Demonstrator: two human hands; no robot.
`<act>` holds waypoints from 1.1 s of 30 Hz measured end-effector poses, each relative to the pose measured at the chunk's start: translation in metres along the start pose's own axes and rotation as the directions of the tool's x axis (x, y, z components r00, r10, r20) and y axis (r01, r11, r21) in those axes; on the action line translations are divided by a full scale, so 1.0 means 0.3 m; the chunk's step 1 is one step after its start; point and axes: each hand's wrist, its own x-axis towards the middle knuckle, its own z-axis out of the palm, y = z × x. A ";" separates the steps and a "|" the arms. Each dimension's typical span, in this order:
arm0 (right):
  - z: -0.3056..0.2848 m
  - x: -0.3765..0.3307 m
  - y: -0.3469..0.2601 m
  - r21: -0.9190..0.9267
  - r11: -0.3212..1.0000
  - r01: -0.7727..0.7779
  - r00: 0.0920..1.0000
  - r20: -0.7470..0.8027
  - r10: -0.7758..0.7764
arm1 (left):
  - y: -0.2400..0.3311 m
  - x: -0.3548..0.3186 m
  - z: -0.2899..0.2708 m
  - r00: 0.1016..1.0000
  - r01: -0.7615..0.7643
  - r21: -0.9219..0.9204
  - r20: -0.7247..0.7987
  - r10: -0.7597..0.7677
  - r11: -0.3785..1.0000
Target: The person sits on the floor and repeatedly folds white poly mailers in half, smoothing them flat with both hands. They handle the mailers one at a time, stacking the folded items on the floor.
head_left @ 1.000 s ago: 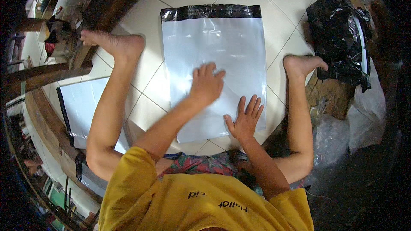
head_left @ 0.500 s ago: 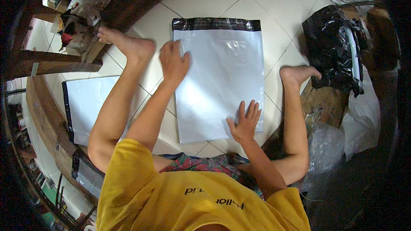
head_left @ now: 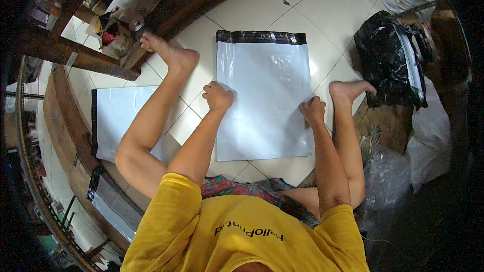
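Note:
A large white plastic mailing bag (head_left: 264, 106) with a black band along its far end lies flat on the floor between my legs. My left hand (head_left: 218, 96) is at its left edge, fingers curled in and thumb over the plastic. At the right edge, somewhat lower, my right hand (head_left: 313, 110) has its fingers bent round the border. Both hands look closed on the edges, though the fingertips are partly hidden.
Another white mailing bag (head_left: 126, 121) lies beyond my left leg, with a further one (head_left: 113, 204) nearer me. At right sit a black plastic-wrapped bundle (head_left: 385, 60) and crumpled clear plastic (head_left: 384, 176). Wooden beams (head_left: 96, 60) stand at the far left.
My left hand has come nearer along the left edge. My right hand has gone from lying spread on the bag's lower right to the right edge, farther up, fingers now bent.

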 end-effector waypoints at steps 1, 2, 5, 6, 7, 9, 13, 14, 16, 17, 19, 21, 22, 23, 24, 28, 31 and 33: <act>0.000 0.001 0.004 0.026 1.000 -0.013 1.000 -0.009 0.013 | 0.013 -0.010 -0.010 1.000 0.018 -0.045 0.004 -0.018 0.999; 0.000 0.003 0.007 0.053 0.998 -0.026 0.999 -0.018 0.027 | 0.008 -0.004 -0.011 1.000 0.000 -0.093 0.002 0.000 0.996; 0.014 0.056 0.041 0.317 0.937 -0.147 0.983 0.149 0.104 | -0.061 0.052 0.004 0.999 -0.045 -0.283 -0.023 0.040 0.958; -0.002 0.051 0.035 0.247 0.960 -0.136 0.984 0.144 0.102 | -0.057 0.049 -0.009 0.999 -0.031 -0.301 0.022 0.040 0.953; -0.016 0.045 0.028 0.175 0.977 -0.124 0.985 0.141 0.100 | -0.053 0.045 -0.024 0.997 -0.016 -0.318 0.067 0.039 0.948; -0.021 0.032 0.015 0.094 0.989 -0.112 0.989 0.108 0.102 | -0.056 0.041 -0.032 0.993 -0.079 -0.265 0.060 0.098 0.961; -0.005 0.041 0.045 0.153 0.987 -0.047 0.996 0.078 0.035 | -0.040 0.010 -0.014 0.996 -0.073 -0.326 0.022 0.085 0.943; -0.003 0.050 0.062 0.190 0.982 -0.013 0.996 0.089 -0.004 | -0.027 0.003 -0.009 0.997 -0.065 -0.342 0.026 0.078 0.937; -0.015 0.014 0.019 0.371 0.926 -0.076 0.989 0.144 0.024 | -0.044 0.006 0.007 0.999 -0.035 -0.349 0.017 0.044 0.936; -0.026 -0.008 -0.001 0.455 0.884 -0.110 0.985 0.171 0.035 | -0.060 0.021 0.034 0.999 -0.027 -0.340 0.012 0.033 0.940; -0.020 -0.005 0.022 0.374 0.927 -0.021 0.990 0.136 -0.032 | -0.044 0.026 0.047 0.999 -0.034 -0.320 0.011 0.039 0.947; -0.011 -0.025 0.029 0.293 0.949 0.117 0.991 0.021 -0.129 | -0.040 0.029 0.054 0.999 -0.045 -0.292 0.005 0.049 0.955; -0.012 -0.063 0.003 0.249 0.946 0.209 0.978 -0.076 -0.196 | -0.052 0.036 0.062 0.999 -0.041 -0.325 0.011 0.047 0.945; -0.011 -0.098 -0.026 0.197 0.935 0.296 0.949 -0.169 -0.265 | -0.063 0.044 0.070 0.999 -0.036 -0.357 0.017 0.045 0.933; -0.029 -0.140 -0.076 0.157 0.938 0.310 0.941 -0.191 -0.279 | -0.073 0.049 0.078 0.999 -0.030 -0.390 0.024 0.043 0.920; -0.015 -0.258 -0.220 -0.013 0.919 0.394 0.894 -0.228 -0.387 | -0.059 0.042 0.082 1.000 -0.008 -0.356 0.019 0.015 0.934; 0.055 -0.323 -0.292 -0.067 0.883 0.464 0.880 -0.079 -0.468 | -0.057 0.046 0.079 0.999 0.016 -0.343 0.041 -0.002 0.939; 0.104 -0.362 -0.314 0.017 0.843 0.537 0.843 -0.041 -0.536 | -0.055 0.040 0.075 0.999 0.001 -0.356 0.035 0.012 0.934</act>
